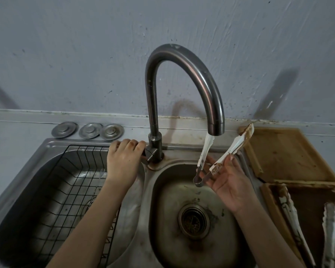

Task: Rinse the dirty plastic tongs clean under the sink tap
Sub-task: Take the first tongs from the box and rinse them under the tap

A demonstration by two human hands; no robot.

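My R hand (227, 182) grips tongs (217, 157) by hinge end, one arm tip just under tap (184, 78) spout. L hand (123, 161) curled on tap's lever.

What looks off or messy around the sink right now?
The tongs carry brown grime on the right arm's tip. More soiled white utensils lie in a brown-smeared tray right of the basin.

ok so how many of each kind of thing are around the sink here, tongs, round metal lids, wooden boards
White plastic tongs: 3 (one held, two in the brown tray)
Round metal lids: 3
Wooden boards: 1
Total: 7
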